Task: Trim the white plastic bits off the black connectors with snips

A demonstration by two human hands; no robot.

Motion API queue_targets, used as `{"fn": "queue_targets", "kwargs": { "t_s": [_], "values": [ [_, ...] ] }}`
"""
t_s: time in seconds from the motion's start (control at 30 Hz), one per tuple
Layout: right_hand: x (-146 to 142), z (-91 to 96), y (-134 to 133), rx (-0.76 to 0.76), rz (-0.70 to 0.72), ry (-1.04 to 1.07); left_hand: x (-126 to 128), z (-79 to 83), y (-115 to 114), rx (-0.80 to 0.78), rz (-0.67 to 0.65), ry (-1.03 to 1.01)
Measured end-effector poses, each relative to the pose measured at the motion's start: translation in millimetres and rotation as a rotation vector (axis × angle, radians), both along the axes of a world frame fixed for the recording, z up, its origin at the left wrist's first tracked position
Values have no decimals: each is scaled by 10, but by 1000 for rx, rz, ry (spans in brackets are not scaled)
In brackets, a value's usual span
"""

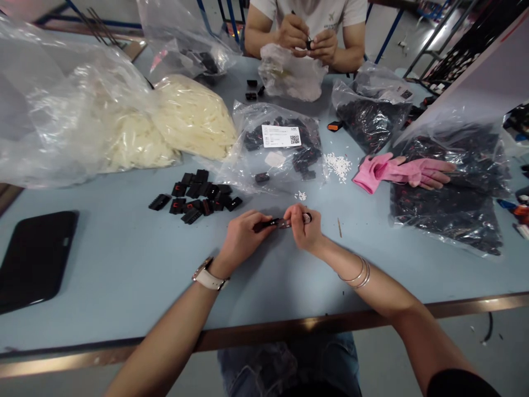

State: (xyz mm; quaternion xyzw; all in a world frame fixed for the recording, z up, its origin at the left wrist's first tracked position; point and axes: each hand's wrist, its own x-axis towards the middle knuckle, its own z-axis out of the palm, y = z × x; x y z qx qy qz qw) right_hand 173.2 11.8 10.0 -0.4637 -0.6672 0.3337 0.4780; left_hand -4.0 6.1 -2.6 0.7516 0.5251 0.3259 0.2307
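Observation:
My left hand, with a white-strapped watch on the wrist, is closed on a small black plastic connector housing. My right hand is wrapped round a pair of small pliers. Their metal jaws point left and meet the end of the housing; whether they grip it I cannot tell. Left of my hands lies a loose pile of black connector housings, some with red parts. Just beyond my right hand are small white pieces, with a larger heap of white pieces farther back.
A labelled bag of black parts lies ahead. Bags of cream-coloured pieces fill the back left. Pink gloves rest by bags of black parts at right. A black tray sits left. Across the table, a co-worker's hands hold a small black part.

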Motion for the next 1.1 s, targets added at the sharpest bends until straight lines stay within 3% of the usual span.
{"fn": "queue_targets", "kwargs": {
  "t_s": [0.87, 1.0, 1.1],
  "values": [
    [-36, 148, 38, -89, 49, -264, -4, -18, 1, 48, -21, -25],
    [-41, 131, 54, -103, 50, -204, -10, -13, 0, 35, -18, -15],
    [-23, 94, 108, -155, -19, 7, 2, 1, -12, 10, -11, 17]
  ]
}}
